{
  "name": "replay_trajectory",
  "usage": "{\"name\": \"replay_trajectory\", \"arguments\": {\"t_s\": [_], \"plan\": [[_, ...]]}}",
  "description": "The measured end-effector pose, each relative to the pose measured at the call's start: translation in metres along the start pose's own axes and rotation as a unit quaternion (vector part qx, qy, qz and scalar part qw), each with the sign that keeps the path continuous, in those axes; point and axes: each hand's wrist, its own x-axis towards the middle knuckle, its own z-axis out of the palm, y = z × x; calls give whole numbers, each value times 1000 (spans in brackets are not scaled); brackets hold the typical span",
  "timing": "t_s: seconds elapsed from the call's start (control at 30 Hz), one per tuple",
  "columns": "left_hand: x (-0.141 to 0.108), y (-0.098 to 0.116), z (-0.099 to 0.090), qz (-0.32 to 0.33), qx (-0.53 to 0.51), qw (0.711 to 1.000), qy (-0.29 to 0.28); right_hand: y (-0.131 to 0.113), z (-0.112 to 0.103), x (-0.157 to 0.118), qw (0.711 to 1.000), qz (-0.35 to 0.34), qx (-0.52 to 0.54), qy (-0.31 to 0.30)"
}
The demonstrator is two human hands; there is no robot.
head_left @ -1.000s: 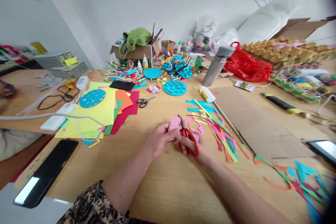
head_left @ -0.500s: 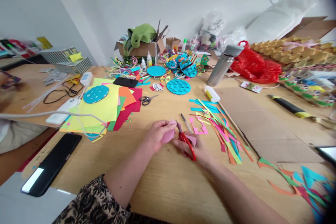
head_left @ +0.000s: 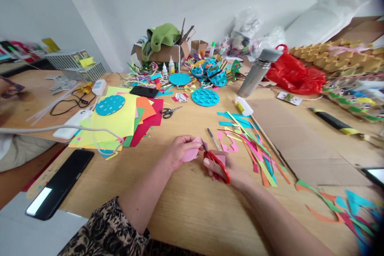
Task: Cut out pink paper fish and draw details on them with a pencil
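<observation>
Between its thumb and fingers, my left hand (head_left: 181,151) pinches a piece of pink paper (head_left: 191,154) with a rounded lower edge. My right hand (head_left: 223,167) is closed on the red handles of a pair of scissors (head_left: 222,173). The blades point up and left and touch or nearly touch the paper's right edge. A pen (head_left: 214,140) lies just beyond my right hand, beside a pink paper offcut (head_left: 227,142). Another bit of pink paper shows behind the scissor handles; what holds it is hidden.
Stacked coloured paper (head_left: 115,124), a phone (head_left: 61,184) and black scissors (head_left: 170,112) lie to the left. Paper strips (head_left: 255,144), a glue bottle (head_left: 244,106), a steel bottle (head_left: 256,73) and cardboard (head_left: 300,144) are on the right. Another person's arm (head_left: 27,172) rests at far left.
My right hand has moved slightly right with the scissors. The pink paper has tilted in my left hand, its lower end swinging left. The view has shifted a little.
</observation>
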Motion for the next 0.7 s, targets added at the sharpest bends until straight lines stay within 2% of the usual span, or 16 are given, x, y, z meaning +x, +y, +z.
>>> {"name": "replay_trajectory", "arguments": {"t_s": [0.47, 0.7], "plan": [[0, 2, -4, 2, 45, 998, -52, -7, -11, -4, 999, 6, -27, -39], [1, 3, -8, -16, 53, 996, -73, -4, -18, -2, 996, 7, -36, -80]]}}
